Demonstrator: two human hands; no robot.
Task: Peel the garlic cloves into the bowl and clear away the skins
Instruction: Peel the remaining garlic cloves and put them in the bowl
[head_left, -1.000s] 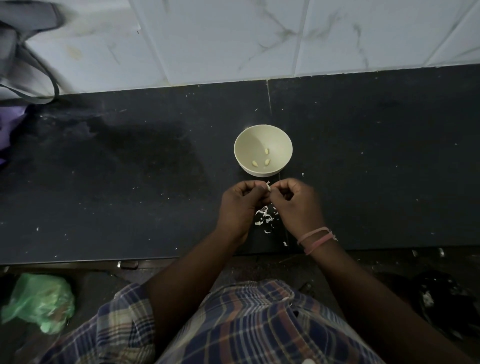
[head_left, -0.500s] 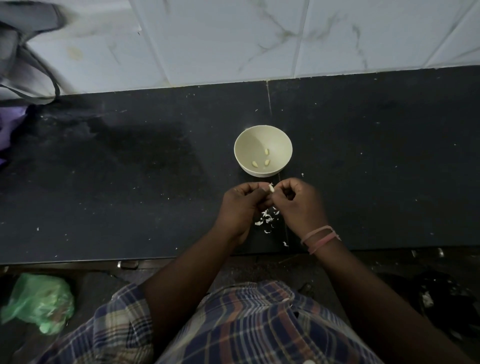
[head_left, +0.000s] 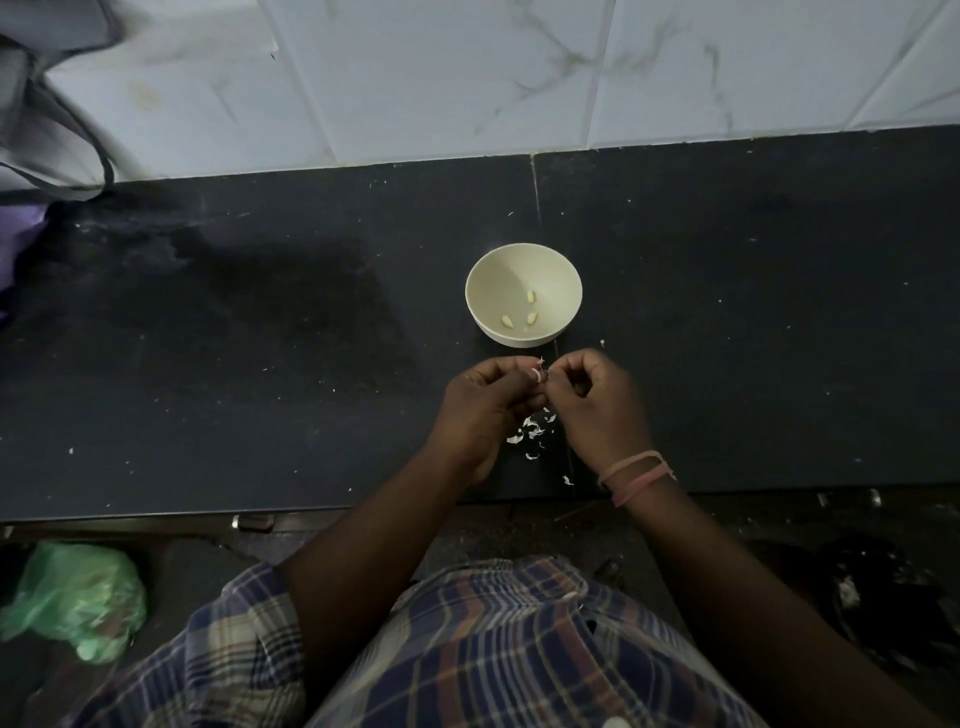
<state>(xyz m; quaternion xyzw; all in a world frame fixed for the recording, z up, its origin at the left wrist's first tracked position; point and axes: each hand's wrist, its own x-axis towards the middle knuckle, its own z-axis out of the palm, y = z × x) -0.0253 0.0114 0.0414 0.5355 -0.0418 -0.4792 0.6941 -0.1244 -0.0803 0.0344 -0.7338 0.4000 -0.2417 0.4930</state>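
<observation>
A cream bowl (head_left: 519, 270) stands on the black counter with three peeled garlic cloves (head_left: 519, 314) lying in it. Just in front of the bowl my left hand (head_left: 483, 400) pinches a small garlic clove (head_left: 538, 375) at its fingertips. My right hand (head_left: 597, 405) is curled beside it, its fingertips at the clove's skin. Below and between the hands a scatter of white garlic skins (head_left: 532, 434) lies on the counter.
The black counter (head_left: 260, 338) runs the full width, backed by a white tiled wall (head_left: 467, 78). A grey bag (head_left: 41, 119) sits at the far left. On the floor lie a green plastic bag (head_left: 78, 597) and a dark bag (head_left: 883, 597).
Both hands stay in front of the bowl working at the clove; the fingers shifted slightly and the hands drew a little apart. The bowl and its cloves have not moved.
</observation>
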